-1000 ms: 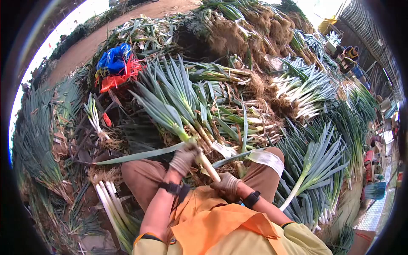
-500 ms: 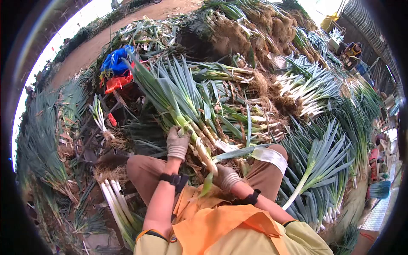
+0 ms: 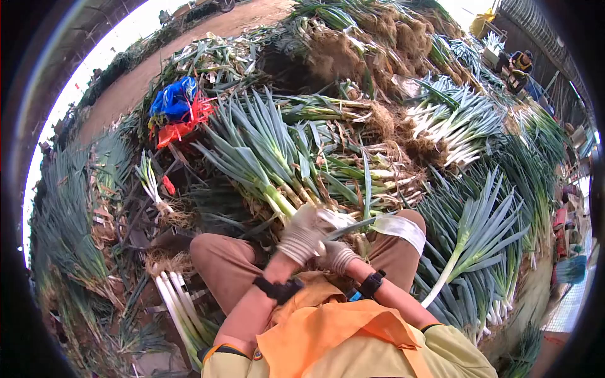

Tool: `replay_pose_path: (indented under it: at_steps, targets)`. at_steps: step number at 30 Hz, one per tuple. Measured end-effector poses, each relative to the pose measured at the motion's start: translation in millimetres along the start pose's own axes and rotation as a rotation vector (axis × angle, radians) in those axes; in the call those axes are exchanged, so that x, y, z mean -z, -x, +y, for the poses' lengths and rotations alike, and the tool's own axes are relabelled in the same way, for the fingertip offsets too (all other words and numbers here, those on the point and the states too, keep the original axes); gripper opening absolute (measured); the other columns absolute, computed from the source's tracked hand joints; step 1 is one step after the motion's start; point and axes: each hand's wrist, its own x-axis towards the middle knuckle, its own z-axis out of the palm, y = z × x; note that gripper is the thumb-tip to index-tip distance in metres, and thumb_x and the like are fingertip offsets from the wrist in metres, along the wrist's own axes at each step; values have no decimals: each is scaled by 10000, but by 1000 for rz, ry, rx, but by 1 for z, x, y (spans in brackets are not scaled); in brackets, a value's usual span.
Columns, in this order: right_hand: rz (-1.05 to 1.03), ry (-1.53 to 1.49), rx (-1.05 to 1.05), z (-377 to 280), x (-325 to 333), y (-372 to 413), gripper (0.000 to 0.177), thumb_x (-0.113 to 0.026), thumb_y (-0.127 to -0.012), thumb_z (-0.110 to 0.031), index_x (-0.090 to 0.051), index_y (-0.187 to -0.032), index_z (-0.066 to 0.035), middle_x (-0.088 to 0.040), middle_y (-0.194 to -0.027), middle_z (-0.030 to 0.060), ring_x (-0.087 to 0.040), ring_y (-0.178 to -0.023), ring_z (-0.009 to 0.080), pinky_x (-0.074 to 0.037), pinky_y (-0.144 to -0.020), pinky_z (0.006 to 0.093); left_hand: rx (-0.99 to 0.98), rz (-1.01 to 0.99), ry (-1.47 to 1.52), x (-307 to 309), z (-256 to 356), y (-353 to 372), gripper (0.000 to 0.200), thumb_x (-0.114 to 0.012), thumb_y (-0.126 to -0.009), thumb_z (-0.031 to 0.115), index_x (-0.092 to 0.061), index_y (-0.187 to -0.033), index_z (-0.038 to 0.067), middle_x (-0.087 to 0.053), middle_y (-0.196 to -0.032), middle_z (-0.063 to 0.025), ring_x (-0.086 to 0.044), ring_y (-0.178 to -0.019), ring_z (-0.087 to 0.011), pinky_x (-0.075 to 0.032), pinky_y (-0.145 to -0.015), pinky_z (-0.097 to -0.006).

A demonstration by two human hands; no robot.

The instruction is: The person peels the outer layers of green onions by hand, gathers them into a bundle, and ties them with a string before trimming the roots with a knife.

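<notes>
A thick leek [image 3: 274, 196] with broad green leaves slants toward my lap, its lower stem hidden by my hands. My left hand [image 3: 304, 234], in a pale knitted glove, is over that stem and smeared by motion, so its fingers do not show clearly. Close beside it, my gloved right hand [image 3: 340, 255] is closed where the leek's base runs in; the base itself is covered. More leeks [image 3: 296, 186] with dry brown outer leaves lie just beyond my hands. A long green leaf [image 3: 353, 227] stretches past my right hand toward my knee, which has a white patch [image 3: 403, 232].
Trimmed white-stemmed leeks [image 3: 450, 120] are heaped at the far right. Others [image 3: 463, 249] lie beside my right knee. Several white stalks [image 3: 176, 296] rest by my left leg. Blue plastic [image 3: 173, 99] and red plastic strips [image 3: 179, 131] sit at the upper left. A person [image 3: 522, 62] is far right.
My left hand has moved down the leek's stem, toward me and right, close to my right hand. The leek's leafy top has dropped lower; my right hand has shifted slightly right.
</notes>
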Motion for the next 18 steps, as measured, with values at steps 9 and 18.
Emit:
replay_pose_path:
  at_steps: [9,18]
  targets:
    - [32,212,-177,-14,1,13,341,-605,-672,-271,-549,-920,-44,-593,-805,192,-570,-761,353,-457,-665,421,462,469,119,33,-125,-58,229,-628,-696,104,-588,-881,-25,-616,-784,-118,-568,-654,-171,-460,-615,-275]
    - [-18,-59,1,38,-15,-5,336,-619,-694,-269,-573,-901,-8,-604,-810,178,-586,-694,222,-458,-640,316,428,-292,676,0,-43,26,104,-539,-758,24,-579,-853,7,-562,-623,-54,-518,-471,-125,-429,-433,-238]
